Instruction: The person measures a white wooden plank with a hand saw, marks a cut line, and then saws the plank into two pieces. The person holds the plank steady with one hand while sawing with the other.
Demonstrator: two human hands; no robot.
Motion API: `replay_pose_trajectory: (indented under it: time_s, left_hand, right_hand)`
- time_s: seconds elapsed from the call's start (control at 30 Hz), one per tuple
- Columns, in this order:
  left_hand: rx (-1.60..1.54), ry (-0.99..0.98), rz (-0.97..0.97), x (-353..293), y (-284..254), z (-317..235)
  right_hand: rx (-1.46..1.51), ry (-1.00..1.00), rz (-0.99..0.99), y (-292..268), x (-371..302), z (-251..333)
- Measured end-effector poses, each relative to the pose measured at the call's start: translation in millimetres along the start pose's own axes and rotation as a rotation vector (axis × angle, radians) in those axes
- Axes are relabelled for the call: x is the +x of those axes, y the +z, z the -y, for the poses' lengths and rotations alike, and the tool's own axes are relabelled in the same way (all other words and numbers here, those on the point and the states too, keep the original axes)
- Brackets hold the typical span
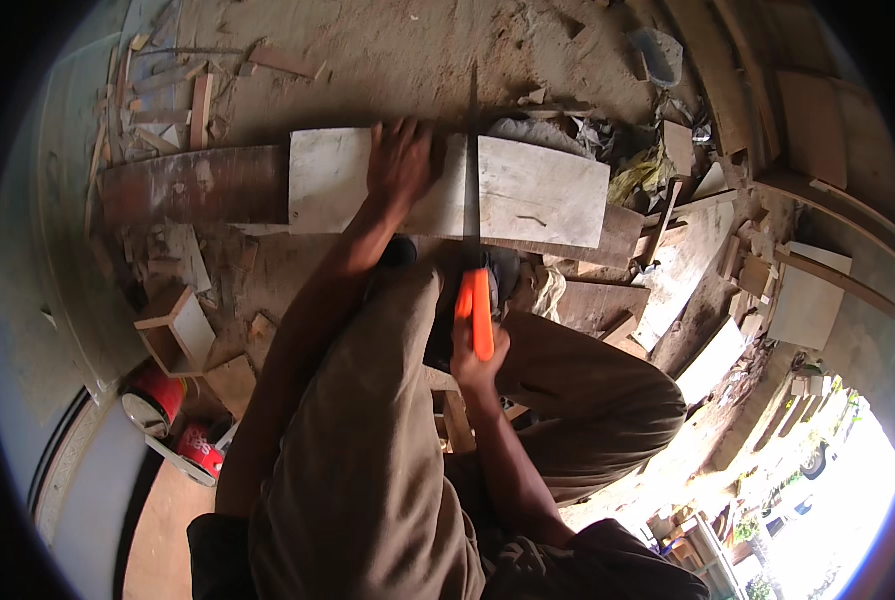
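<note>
A handsaw with an orange handle (483, 315) is gripped in my right hand (480, 362), between my knees. Its dark blade runs away from me across a pale, white-faced board (328, 180), parting the surface into a left and a right section (548, 192). Whether the two sections are still joined cannot be told. My left hand (406, 165) lies flat on the left section, just left of the blade, fingers stretched to the far edge. Underneath, a brown plank (198, 185) extends out on both sides.
Wood offcuts (203, 105) litter the ground at the far left. A small open wooden box (180, 330) and red cans (158, 398) stand at the left. Crumpled sheeting (648, 172) and more boards (808, 300) lie on the right. My bent knees flank the saw.
</note>
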State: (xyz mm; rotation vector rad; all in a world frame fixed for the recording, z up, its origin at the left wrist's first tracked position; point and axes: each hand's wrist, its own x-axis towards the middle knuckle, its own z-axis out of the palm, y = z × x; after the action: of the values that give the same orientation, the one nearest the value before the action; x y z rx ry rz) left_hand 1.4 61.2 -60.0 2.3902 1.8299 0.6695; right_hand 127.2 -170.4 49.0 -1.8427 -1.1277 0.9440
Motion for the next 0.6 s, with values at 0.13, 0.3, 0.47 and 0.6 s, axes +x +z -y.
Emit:
replay_pose_trajectory:
  time_s: [0.13, 0.3, 0.47, 0.6]
  left_hand:
    - [-0.047, -0.072, 0.19, 4, -6, -6]
    - [0.033, -0.066, 0.117, 5, -9, -3]
    - [-0.013, -0.058, 0.201, 12, -12, -9]
    - [-0.045, -0.04, 0.154, 10, -10, -12]
  right_hand:
    - [0.11, -0.019, -0.014, 19, 31, 6]
    - [0.121, 0.015, -0.046, -2, -23, 4]
    - [0.155, -0.027, -0.072, 25, 52, 8]
    - [0.02, -0.064, -0.031, 14, 13, -18]
